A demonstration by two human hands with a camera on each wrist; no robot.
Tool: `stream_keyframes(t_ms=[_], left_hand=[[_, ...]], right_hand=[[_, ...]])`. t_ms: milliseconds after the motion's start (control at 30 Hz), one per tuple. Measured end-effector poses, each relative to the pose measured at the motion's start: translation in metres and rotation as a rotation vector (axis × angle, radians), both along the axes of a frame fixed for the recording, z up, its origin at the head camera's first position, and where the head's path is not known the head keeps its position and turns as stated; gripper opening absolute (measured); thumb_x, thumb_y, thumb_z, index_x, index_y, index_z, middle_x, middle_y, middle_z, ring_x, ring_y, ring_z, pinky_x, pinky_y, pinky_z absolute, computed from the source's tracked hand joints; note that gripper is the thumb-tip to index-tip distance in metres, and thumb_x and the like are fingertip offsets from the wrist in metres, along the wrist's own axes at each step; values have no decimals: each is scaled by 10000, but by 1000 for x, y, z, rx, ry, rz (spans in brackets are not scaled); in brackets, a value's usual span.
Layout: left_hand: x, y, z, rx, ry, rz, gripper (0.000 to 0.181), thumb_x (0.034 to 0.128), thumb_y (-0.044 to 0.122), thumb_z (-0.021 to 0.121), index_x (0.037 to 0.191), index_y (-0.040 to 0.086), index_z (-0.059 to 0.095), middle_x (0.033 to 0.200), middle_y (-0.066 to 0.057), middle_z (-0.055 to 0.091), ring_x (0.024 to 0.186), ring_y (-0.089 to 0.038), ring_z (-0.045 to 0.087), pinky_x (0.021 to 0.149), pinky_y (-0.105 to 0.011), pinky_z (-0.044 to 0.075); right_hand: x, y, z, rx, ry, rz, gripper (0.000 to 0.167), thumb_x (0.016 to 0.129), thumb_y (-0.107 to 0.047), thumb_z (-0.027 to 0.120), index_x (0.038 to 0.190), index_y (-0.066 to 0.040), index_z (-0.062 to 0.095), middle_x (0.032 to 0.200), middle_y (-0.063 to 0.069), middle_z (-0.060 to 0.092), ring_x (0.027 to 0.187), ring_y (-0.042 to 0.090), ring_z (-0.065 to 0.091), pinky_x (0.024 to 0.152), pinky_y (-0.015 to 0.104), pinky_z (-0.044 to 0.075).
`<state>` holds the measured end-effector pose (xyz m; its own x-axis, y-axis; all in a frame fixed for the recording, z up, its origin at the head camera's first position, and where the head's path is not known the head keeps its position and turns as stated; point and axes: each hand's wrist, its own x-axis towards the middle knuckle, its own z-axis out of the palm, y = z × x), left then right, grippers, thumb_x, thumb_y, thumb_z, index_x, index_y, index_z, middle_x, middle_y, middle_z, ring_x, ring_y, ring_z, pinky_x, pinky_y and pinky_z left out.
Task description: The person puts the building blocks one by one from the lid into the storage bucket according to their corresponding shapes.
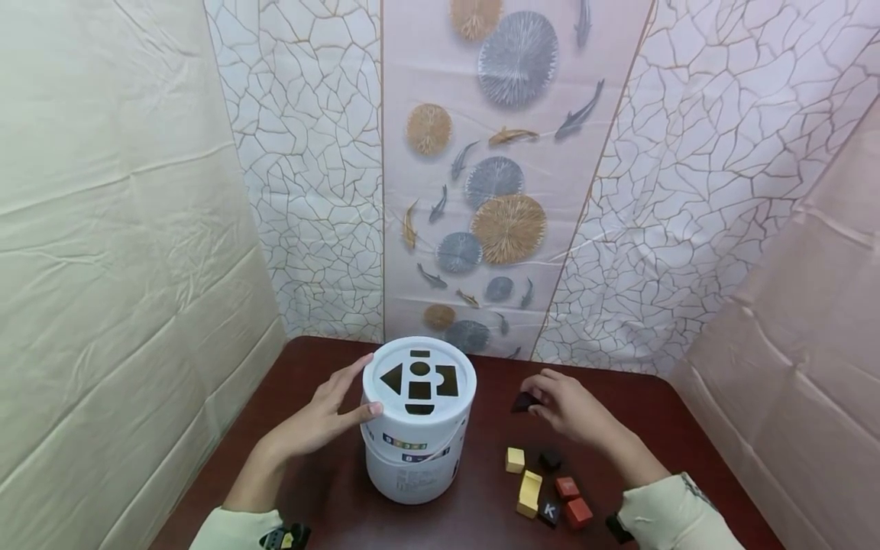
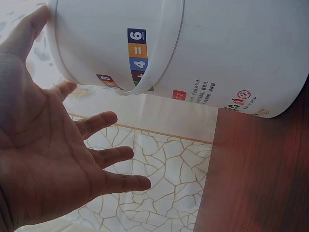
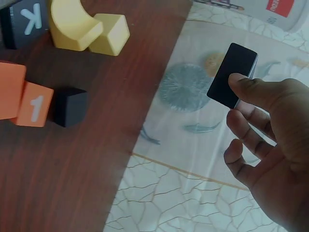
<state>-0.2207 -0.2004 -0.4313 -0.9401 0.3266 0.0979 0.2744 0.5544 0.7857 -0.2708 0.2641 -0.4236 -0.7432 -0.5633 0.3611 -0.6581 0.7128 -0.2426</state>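
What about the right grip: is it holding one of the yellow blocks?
No: the right wrist view shows the right grip pinching a black block, while the two yellow blocks lie on the table.

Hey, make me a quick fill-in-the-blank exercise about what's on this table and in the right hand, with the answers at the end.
The block pinched by the right hand is coloured ____.
In the head view, the leftmost hole in the lid is shaped like a ____.
The letter block shows the letter ____.
In the right wrist view, the number block shows the digit ____.

Missing words: black; triangle; K; 1.
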Motion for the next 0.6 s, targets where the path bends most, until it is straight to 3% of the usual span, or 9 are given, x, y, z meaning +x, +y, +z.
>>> stream_keyframes(t_ms=[400,600], left_hand=[[0,0,0,-3,-30,-2,896,1032,609,702,1743,507,167,1842,-67,164,1686,-480,76,1217,-901,195],[0,0,3,-13,-40,0,908,1031,628,693,1750,492,155,1847,-68,152,1688,-487,67,1216,-906,182]], right_hand=[[2,-11,18,-33,67,55,300,939,6,851,1196,-122,764,1001,1,678,867,141,639,742,308,543],[-1,-17,33,-39,50,76,321,967,7,823,1246,-134,749,1027,1,675,852,89,628,710,265,547]])
